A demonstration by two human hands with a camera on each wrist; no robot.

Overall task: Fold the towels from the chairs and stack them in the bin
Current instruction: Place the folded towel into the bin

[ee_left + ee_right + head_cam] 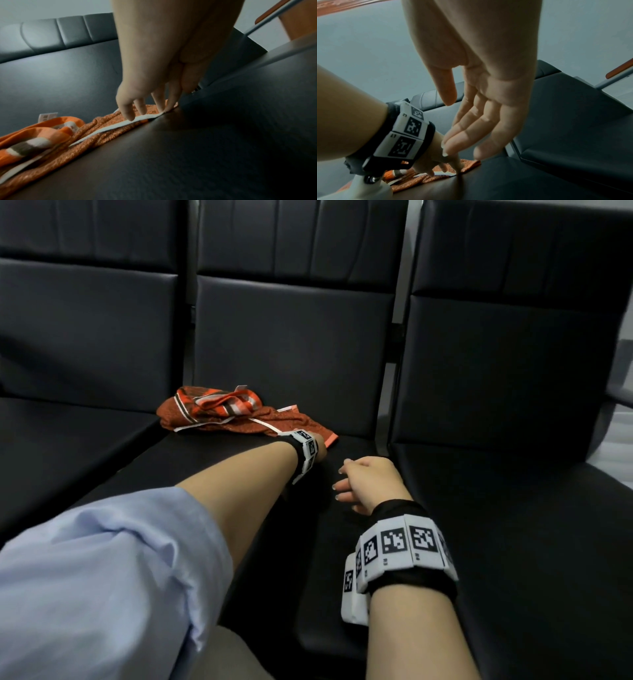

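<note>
- Head view: an orange towel (239, 414) lies bunched up on the middle seat (291, 354) of a row of dark chairs. The left hand (320, 448) reaches to the near right corner of the towel. A band with black and white squares (306, 446) hides most of that hand. The right hand (371, 479) hangs over the seat, just beside the left hand, and holds nothing. Its fingers (342, 484) are loose and a bit bent. A light blue sleeve (102, 577) covers the left upper arm.
- Left wrist view: the left hand (154, 67) points down at the towel (102, 129). The fingers (126, 111) are straight, and their tips press on the towel's white edge strip (120, 125) at the corner. They do not wrap around it. A small white tag (48, 116) sticks up from the towel's far side.
- Right wrist view: the right hand (488, 94) is spread wide with the palm showing and touches nothing. Below it, the left hand's fingers (458, 166) press the towel (423, 180) corner onto the dark seat (505, 182).
</note>
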